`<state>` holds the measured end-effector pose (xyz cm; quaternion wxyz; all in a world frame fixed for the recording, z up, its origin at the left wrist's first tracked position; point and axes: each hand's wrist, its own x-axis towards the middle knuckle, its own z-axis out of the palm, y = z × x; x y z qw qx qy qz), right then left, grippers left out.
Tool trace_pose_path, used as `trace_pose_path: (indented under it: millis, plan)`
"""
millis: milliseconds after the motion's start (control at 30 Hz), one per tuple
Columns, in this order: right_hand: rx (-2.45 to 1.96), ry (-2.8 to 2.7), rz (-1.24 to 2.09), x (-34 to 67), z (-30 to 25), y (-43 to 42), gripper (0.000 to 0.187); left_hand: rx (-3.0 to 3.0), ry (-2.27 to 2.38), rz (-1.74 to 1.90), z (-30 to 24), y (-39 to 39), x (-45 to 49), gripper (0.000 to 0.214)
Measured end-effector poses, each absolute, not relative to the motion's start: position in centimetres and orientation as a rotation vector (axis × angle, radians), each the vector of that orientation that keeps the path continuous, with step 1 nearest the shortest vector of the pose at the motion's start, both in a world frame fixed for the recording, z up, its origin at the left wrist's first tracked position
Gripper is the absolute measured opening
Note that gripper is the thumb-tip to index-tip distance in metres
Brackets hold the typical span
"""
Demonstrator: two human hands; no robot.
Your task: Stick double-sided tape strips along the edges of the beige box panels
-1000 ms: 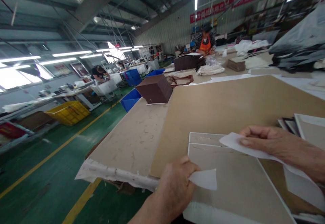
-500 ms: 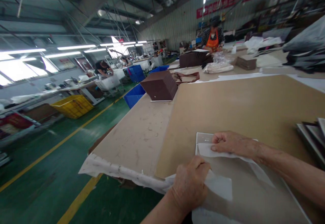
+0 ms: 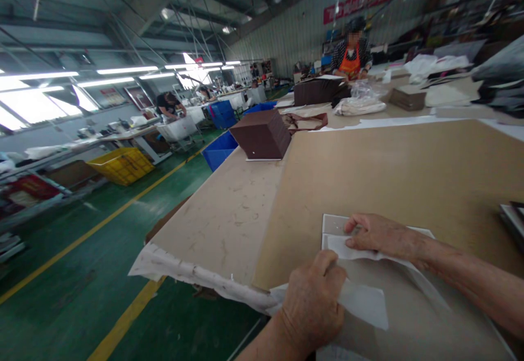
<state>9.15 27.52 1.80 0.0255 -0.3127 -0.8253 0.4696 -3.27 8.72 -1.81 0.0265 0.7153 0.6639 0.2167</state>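
A flat panel (image 3: pixel 413 290) with white edges and a greyish-tan face lies near the front of the table. My right hand (image 3: pixel 380 236) reaches over its far left corner, thumb and fingers pinching the edge of a thin white sheet (image 3: pixel 336 246) that is partly lifted off the panel. Closer to me, my left hand (image 3: pixel 314 298) is closed at the panel's left side. A loose white piece (image 3: pixel 366 302) sticks out from its fingers over the panel. The fingertips of the left hand are hidden from me.
A stack of brown sheets (image 3: pixel 262 136) stands at the table's left edge, beside a blue bin (image 3: pixel 219 151). Dark-edged panels (image 3: pixel 513 224) lie at right. A smooth tan board (image 3: pixel 388 172) covers the table. Across it works a person in an orange apron (image 3: pixel 350 60). A yellow bin (image 3: pixel 121 165) stands beyond the aisle.
The whole view has shifted slightly, so the table and hands appear a little further right. Both hands keep nearly the same hold on the white sheet and loose piece.
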Motion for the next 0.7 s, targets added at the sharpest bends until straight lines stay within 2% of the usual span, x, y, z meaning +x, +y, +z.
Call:
trace_pose_path:
  millis: [700]
  plan:
    - [-0.993,-2.586,1.420,8.52,2.40,26.62,0.029,2.179,2.002,0.666,-1.80,8.65,-3.35,0.033]
